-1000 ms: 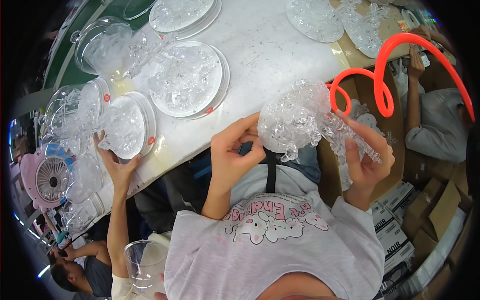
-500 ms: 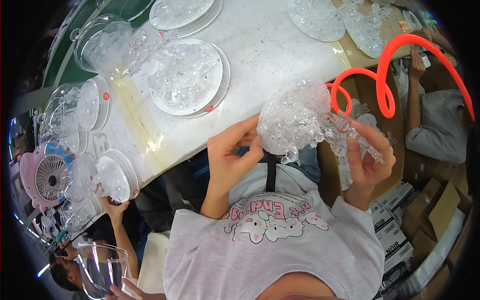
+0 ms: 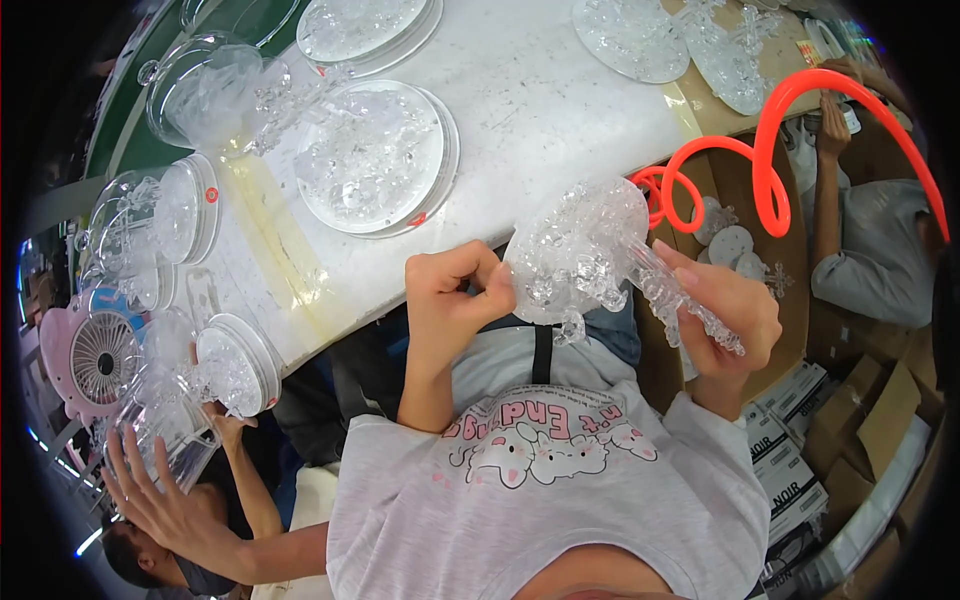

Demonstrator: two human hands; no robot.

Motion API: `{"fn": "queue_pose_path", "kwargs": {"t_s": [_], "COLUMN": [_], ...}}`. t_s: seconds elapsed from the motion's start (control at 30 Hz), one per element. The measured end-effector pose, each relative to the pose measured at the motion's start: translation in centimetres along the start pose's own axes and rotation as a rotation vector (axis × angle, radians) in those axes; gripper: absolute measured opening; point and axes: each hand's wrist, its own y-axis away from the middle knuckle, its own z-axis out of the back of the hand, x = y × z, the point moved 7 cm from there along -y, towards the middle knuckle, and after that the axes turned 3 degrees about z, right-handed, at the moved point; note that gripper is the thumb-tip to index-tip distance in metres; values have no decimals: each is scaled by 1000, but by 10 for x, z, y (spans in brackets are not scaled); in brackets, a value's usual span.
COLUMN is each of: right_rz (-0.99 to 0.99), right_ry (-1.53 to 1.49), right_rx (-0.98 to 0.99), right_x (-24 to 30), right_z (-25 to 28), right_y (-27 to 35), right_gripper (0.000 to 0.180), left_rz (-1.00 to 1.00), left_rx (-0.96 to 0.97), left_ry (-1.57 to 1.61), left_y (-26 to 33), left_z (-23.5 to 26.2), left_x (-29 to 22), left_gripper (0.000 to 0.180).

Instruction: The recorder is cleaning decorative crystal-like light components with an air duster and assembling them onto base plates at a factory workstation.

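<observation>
In front of my chest is a clear plastic disc [image 3: 575, 255] covered with glassy bumps, tilted, with small knobby pieces projecting from its face. My left hand [image 3: 445, 300] has curled fingers, and its thumb and forefinger pinch the disc's left rim. A long, jagged clear plastic branch [image 3: 690, 300] extends from the disc's right side. My right hand [image 3: 735, 320] holds this branch between thumb and fingers. Whether the branch is joined to the disc cannot be made out.
A white table [image 3: 520, 110] carries round bases with clear decorations [image 3: 370, 155] and glass domes [image 3: 200, 95]. A red coiled hose [image 3: 770, 170] hangs over a cardboard box [image 3: 790, 290]. A co-worker's spread hand [image 3: 160, 500] reaches in at lower left, near a pink fan [image 3: 95, 355].
The disc has shifted slightly down and left and turned, with both my hands following. At lower left, a co-worker's hand and a clear glass vessel have moved up toward the fan.
</observation>
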Motion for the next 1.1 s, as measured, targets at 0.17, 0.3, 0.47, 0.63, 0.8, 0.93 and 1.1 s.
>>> {"fn": "queue_pose_path", "kwargs": {"t_s": [0.17,0.3,0.47,0.63,0.8,0.93,1.1], "right_rz": [84,145,236,205,187,190,171], "right_ry": [19,54,96,108,104,86,46], "right_rx": [47,105,194,130,127,120,122], "right_x": [5,9,18,16,14,12,12], "right_z": [-1,-4,-6,-7,-6,-6,-4], "right_y": [-1,-2,-4,-6,-7,-5,-7], "right_gripper": [38,32,28,25,20,21,24], "left_rz": [-15,-46,-222,-123,-27,-55,-55], "left_rx": [147,228,141,124,157,189,232], "left_ry": [-104,-198,-293,-218,-122,17,19], "left_y": [-6,-7,-8,-4,-1,-1,0], "left_z": [-2,-4,-8,-8,-7,-10,-8], "left_x": [4,-1,-20,-9,-2,-1,-2], "left_gripper": [20,19,9,6,15,26,31]}}
